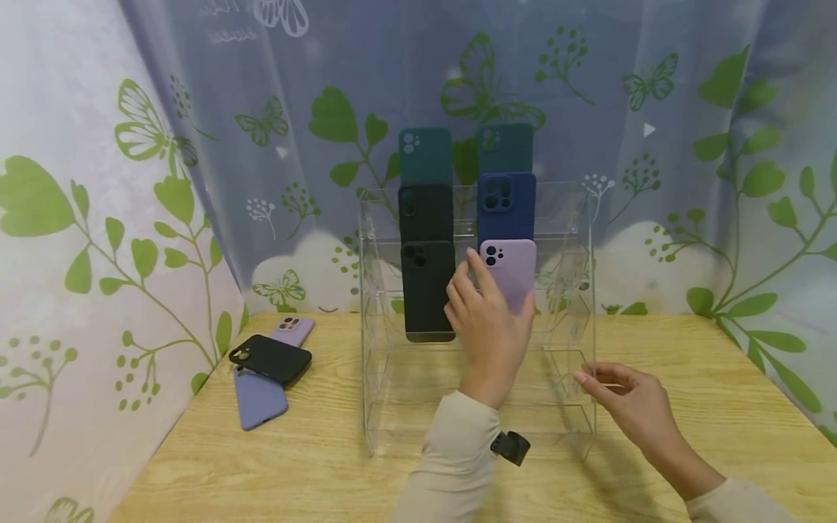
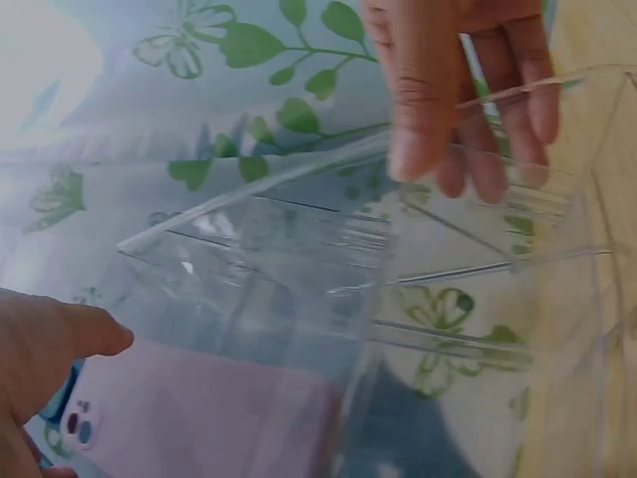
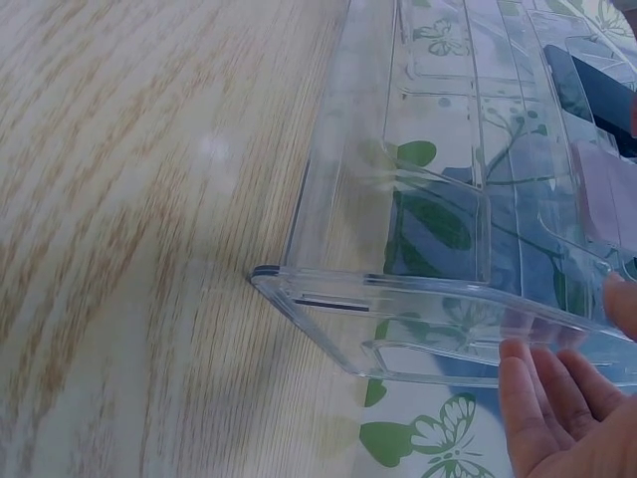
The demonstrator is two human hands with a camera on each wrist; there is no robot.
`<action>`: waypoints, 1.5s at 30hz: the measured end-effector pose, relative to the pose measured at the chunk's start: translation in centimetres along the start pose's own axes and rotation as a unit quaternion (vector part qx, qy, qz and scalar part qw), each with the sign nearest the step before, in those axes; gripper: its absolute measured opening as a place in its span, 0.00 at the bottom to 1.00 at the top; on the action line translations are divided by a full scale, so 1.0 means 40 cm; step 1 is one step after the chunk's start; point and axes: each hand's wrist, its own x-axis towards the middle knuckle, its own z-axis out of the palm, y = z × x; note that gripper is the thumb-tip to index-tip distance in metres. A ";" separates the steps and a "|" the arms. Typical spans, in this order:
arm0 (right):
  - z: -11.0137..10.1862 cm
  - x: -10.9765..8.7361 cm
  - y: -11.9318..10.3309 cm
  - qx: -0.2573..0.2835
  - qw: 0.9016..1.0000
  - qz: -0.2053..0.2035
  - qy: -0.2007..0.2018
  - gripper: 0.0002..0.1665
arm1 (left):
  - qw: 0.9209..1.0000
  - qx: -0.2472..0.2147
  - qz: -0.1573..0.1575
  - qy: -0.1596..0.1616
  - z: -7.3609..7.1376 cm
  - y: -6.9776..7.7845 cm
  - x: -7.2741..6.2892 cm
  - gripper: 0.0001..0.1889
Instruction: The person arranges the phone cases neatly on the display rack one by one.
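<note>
On the table stands a clear acrylic display rack point(image 1: 458, 428) with stepped tiers. My left hand point(image 1: 490, 327) holds a lilac phone case point(image 1: 513, 265) by its side edges, thumb at its right and fingers at its left. It stands upright in front of a dark blue phone case point(image 1: 525, 211). In the left wrist view the thumb overlaps the lilac case's edge. My right hand point(image 1: 634, 407) grips the rack's right side panel, with thumb and fingers on either side; the right wrist view shows the fingers point(image 3: 537, 398) beside that panel.
Green, black and dark phone cases point(image 1: 428, 290) stand in the rack's left column; another green case point(image 1: 506, 149) tops the right one. A loose pile of a black case point(image 1: 277, 359), a blue-lilac case point(image 1: 258, 399) and a lilac case point(image 1: 297, 330) lies left. Patterned curtains point(image 1: 261, 73) surround the table.
</note>
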 end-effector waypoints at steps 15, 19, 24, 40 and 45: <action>-0.002 -0.003 -0.004 0.008 1.000 0.011 -0.007 0.36 | 0.980 -0.193 0.023 -0.044 -0.123 -0.066 0.061 0.45; -0.003 0.000 -0.001 0.008 1.000 0.005 -0.005 0.36 | 0.971 -0.230 0.025 -0.057 -0.156 -0.104 0.085 0.44; -0.004 0.001 0.001 0.000 1.000 0.001 -0.004 0.36 | 0.968 -0.244 0.013 -0.062 -0.188 -0.171 0.108 0.44; -0.005 0.000 -0.003 -0.003 1.000 0.000 -0.009 0.36 | 0.983 -0.164 -0.074 -0.040 -0.277 -0.474 0.130 0.43; -0.006 -0.003 -0.005 -0.001 1.000 -0.003 -0.008 0.36 | 0.978 -0.131 -0.145 -0.076 -0.294 -0.568 0.124 0.45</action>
